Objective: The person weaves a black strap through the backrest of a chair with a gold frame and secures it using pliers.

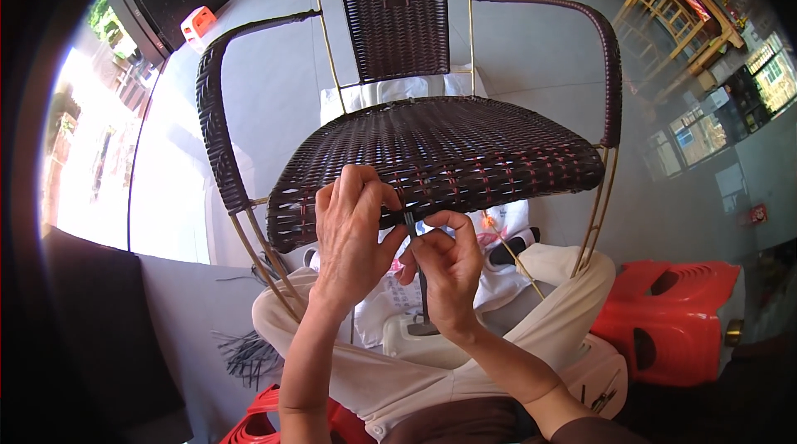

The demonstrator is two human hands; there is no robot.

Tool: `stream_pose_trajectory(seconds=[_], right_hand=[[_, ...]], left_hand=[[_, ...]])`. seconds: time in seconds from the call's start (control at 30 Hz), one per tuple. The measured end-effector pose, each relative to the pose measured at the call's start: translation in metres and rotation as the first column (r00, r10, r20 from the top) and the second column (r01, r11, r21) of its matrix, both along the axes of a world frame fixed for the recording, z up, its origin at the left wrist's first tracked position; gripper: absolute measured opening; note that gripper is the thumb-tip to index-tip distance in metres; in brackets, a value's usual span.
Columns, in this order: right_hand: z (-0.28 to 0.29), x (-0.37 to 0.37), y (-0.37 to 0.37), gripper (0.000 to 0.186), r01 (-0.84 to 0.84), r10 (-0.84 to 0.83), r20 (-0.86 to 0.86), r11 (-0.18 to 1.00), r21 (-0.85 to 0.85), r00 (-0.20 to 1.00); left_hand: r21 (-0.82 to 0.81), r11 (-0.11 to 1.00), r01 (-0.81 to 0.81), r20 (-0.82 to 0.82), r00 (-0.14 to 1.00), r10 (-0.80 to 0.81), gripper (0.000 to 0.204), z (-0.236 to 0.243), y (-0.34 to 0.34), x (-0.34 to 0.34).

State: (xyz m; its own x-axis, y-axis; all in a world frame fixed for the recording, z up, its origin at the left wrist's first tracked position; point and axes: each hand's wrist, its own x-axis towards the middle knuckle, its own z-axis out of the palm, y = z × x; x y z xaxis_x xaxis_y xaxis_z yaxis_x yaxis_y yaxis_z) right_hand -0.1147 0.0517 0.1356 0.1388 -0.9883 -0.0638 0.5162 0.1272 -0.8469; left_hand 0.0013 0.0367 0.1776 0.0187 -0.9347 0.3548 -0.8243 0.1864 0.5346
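A dark brown woven chair seat (432, 141) faces me, its front edge at my hands. My left hand (347, 236) grips that edge with its fingers bent over the weave and its thumb below. Just to the right, my right hand (448, 274) is closed in a pinch around a narrow dark weaving strip (410, 224) that comes down from the edge. A dark length continues below the right hand to a wider end near my lap; whether it is the same piece I cannot tell. The fingertips of both hands partly hide the weave there.
The woven backrest (394, 16) and curved armrests (610, 53) rise around the seat on thin metal legs (594, 211). Loose dark strips (249, 357) lie at lower left. Red plastic stools (672, 311) stand at right and beneath me. A wooden frame (672, 8) stands at far right.
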Motion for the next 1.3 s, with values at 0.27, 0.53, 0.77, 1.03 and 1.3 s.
stream_pose_trajectory(seconds=[0.27, 0.53, 0.77, 1.03, 1.3], right_hand=[[-0.0007, -0.0001, -0.0003, 0.022, -0.025, 0.025, -0.008, 1.0, -0.003, 1.0], [0.0037, 0.0013, -0.0005, 0.021, 0.009, -0.008, -0.026, 1.0, 0.019, 1.0], [0.0079, -0.0026, -0.0026, 0.022, -0.018, 0.019, -0.045, 0.999, 0.034, 0.999], [0.0058, -0.0013, -0.0027, 0.021, -0.009, 0.01, -0.017, 0.999, 0.046, 1.0], [0.0064, 0.0006, -0.0023, 0.02, -0.03, 0.03, -0.061, 1.0, -0.008, 0.998]], left_hand=[[0.006, 0.999, 0.035, 0.034, 0.999, -0.035, 0.034, 0.0002, -0.0007, 0.0024], [0.028, 0.999, 0.041, 0.045, 0.998, -0.042, 0.033, -0.0005, -0.0008, 0.0028], [0.016, 0.999, 0.045, 0.063, 0.997, -0.046, 0.033, -0.0005, -0.0001, 0.0025], [0.018, 0.999, 0.05, 0.063, 0.997, -0.051, 0.032, 0.0003, 0.0004, 0.0027], [0.008, 0.999, 0.053, 0.062, 0.997, -0.053, 0.033, -0.0015, 0.0002, 0.0029]])
